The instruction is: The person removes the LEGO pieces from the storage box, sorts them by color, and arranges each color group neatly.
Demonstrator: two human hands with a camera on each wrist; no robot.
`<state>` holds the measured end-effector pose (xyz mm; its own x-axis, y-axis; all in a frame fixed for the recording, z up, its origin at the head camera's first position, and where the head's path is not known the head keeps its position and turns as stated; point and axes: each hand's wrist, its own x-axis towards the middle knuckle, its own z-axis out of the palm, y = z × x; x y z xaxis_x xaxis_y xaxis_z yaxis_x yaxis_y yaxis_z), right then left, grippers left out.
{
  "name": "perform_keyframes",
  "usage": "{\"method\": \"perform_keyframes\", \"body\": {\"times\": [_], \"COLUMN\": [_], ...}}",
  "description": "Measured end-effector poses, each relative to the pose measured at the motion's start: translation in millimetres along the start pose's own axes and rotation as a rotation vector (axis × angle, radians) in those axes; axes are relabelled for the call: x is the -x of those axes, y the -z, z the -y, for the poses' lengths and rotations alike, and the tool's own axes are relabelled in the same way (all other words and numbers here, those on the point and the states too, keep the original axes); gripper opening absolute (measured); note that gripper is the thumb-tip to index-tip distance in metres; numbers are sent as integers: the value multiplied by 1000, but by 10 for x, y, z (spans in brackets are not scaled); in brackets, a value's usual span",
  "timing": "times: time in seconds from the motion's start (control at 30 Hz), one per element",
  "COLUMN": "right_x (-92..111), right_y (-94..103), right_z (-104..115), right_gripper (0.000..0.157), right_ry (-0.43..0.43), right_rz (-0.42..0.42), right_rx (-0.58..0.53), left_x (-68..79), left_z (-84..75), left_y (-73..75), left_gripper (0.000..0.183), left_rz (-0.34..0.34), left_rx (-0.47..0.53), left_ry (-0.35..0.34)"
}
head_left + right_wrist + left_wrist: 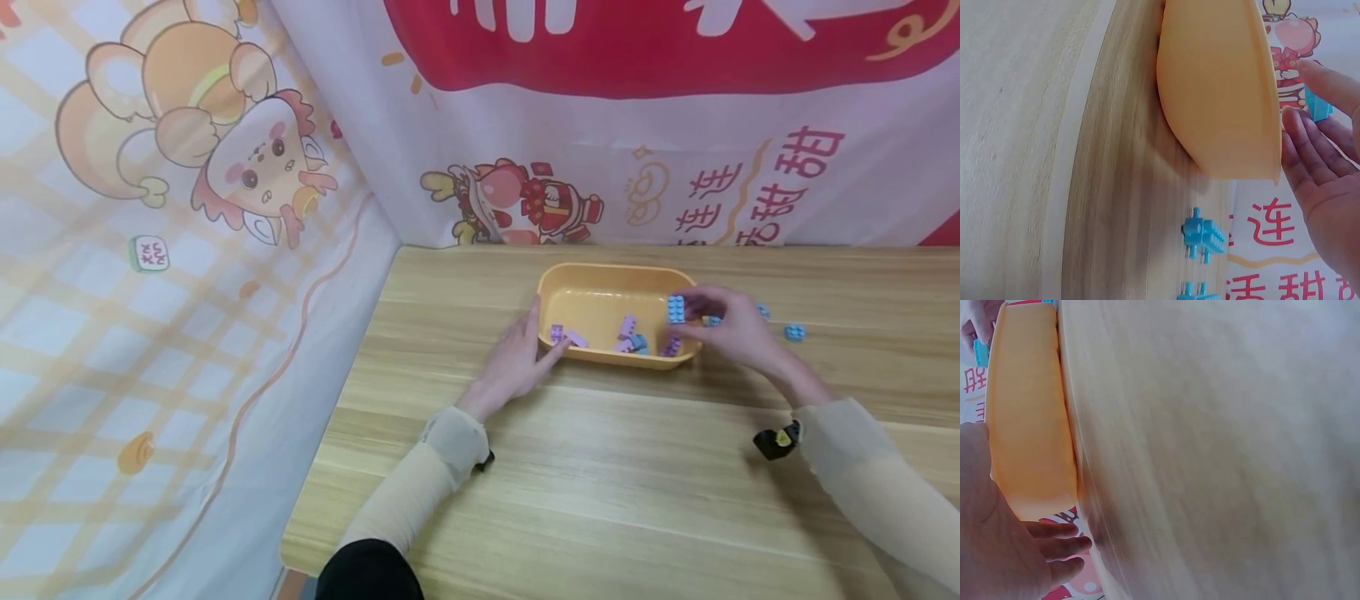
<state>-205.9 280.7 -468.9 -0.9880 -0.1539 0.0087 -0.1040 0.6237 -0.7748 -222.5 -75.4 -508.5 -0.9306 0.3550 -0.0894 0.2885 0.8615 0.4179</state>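
Note:
My left hand (517, 354) holds the left front corner of a shallow yellow-orange plastic tray (592, 273), thumb along the front rim and fingers at the left end. In the left wrist view its fingers (1060, 547) reach past the tray's end. Over the tray's right end, my right hand (727, 325) pinches a light blue toy building brick (676, 309), studs showing. The right wrist view shows this blue brick (1318, 103) between thumb and fingers, above rim level. Inside the tray lie several purple bricks (627, 325) and a blue brick (638, 342).
To the tray's right, several light blue bricks (795, 332) lie on the wooden table (600, 467); one such brick (1202, 234) shows side-on in the right wrist view. A printed cloth (480, 125) hangs behind the table, with another at the left.

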Motion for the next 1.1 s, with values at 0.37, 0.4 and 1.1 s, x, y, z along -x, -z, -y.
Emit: {"method": "perform_keyframes", "body": {"times": [0.37,0.4,1.1], "right_x": [103,119,488], "right_y": [108,121,503], "right_z": [-114,-138,-842], "right_gripper": [66,64,64], "right_ry": [-64,-48,-115], "right_rz": [-14,-30,-213], "right_rx": [-77,-84,-121], "left_x": [10,10,2], "left_z": [15,16,11], "left_y": [-10,-12,6], "left_gripper": [106,106,103], "left_rz": [6,6,4], "left_rx": [-3,-2,23], "left_ry": [2,2,-8]}}
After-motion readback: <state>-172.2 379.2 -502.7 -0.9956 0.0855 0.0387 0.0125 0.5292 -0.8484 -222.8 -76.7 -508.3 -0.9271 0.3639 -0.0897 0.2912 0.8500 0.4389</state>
